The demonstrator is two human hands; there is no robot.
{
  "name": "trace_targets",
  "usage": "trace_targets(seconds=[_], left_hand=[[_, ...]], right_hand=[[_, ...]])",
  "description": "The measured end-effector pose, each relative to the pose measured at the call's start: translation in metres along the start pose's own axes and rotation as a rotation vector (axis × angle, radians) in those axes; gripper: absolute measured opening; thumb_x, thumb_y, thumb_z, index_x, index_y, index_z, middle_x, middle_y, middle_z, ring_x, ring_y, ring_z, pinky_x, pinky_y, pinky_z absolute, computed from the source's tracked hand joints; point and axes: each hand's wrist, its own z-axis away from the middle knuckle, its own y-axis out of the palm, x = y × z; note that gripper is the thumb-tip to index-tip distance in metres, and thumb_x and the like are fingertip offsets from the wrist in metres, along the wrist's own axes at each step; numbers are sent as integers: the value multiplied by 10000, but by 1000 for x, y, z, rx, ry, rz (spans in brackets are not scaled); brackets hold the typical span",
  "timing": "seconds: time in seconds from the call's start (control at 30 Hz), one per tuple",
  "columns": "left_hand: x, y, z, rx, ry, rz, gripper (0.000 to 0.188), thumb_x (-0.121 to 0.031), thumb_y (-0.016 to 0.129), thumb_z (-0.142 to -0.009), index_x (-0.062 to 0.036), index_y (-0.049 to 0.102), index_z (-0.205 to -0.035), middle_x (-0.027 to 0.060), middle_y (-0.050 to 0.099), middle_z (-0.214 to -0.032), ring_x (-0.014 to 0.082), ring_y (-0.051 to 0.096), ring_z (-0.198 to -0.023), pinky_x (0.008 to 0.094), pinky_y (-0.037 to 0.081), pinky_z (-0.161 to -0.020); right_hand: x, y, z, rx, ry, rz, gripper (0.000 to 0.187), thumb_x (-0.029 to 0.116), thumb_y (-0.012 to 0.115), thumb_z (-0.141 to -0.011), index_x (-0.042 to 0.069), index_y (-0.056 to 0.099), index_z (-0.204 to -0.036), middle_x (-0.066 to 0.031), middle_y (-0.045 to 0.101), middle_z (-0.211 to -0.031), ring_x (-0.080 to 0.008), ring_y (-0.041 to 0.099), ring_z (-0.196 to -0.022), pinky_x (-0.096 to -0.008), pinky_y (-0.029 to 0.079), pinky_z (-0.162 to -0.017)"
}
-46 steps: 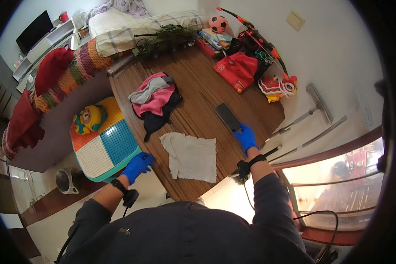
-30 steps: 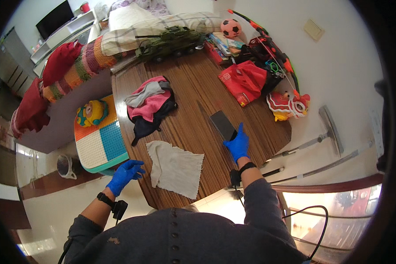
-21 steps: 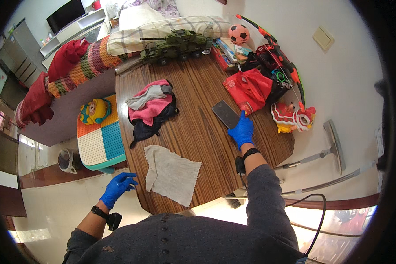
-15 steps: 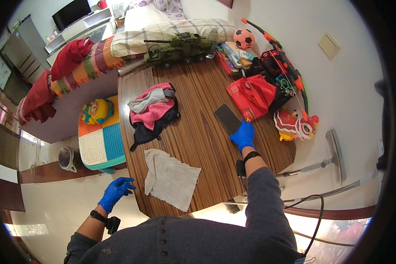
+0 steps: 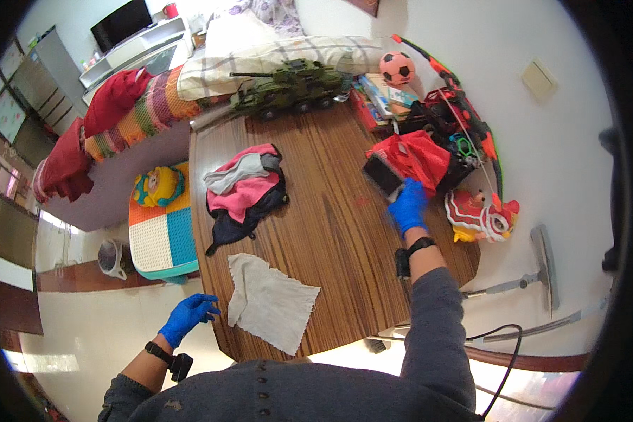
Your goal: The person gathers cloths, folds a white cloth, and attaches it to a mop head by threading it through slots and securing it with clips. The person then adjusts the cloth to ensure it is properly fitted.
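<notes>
In a blue glove, my right hand [image 5: 408, 207] is closed on the near end of a dark smartphone [image 5: 380, 174]. The phone lies tilted against the front of a red bag [image 5: 420, 158] at the table's right side. Beyond the table's left edge hangs my left hand [image 5: 188, 318], also gloved in blue, its fingers apart and holding nothing. Closest to it is a pale cloth [image 5: 274, 304] spread on the wooden table [image 5: 330, 225]. Farther back lies a pink and black garment [image 5: 243, 200] with a grey cloth [image 5: 235, 174] on top.
A green toy armoured vehicle [image 5: 292, 88] stands at the table's back. To its right are stacked books [image 5: 376, 97], an orange toy football [image 5: 397, 68] and a toy bow [image 5: 464, 112]. A red lion toy [image 5: 478, 216] sits at the right edge. A block-topped play table [image 5: 163, 243] stands left.
My right hand has carried the phone a little farther and to the right, up against the red bag. My left hand keeps its place by the table edge.
</notes>
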Motion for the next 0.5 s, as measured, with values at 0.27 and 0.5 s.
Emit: trace_targets(seconds=[0.27, 0.5], left_hand=[[18, 12, -2, -31, -105, -105, 347, -271, 516, -1001, -81, 596, -1280, 91, 691, -1069, 155, 658, -927, 280, 518, -827], [5, 22, -20, -141, 115, -478, 338, -220, 583, -957, -148, 597, -1287, 104, 685, -1078, 217, 669, -915, 328, 534, -826]], right_hand=[[-52, 4, -70, 84, 197, 306, 665, 352, 819, -662, 57, 568, -1202, -268, 626, -1139, -428, 617, -1054, -504, 525, -885], [-60, 18, -49, 147, 52, -76, 412, 203, 715, -782, 2, 649, -1136, -249, 675, -1075, -403, 656, -985, -454, 528, -851]])
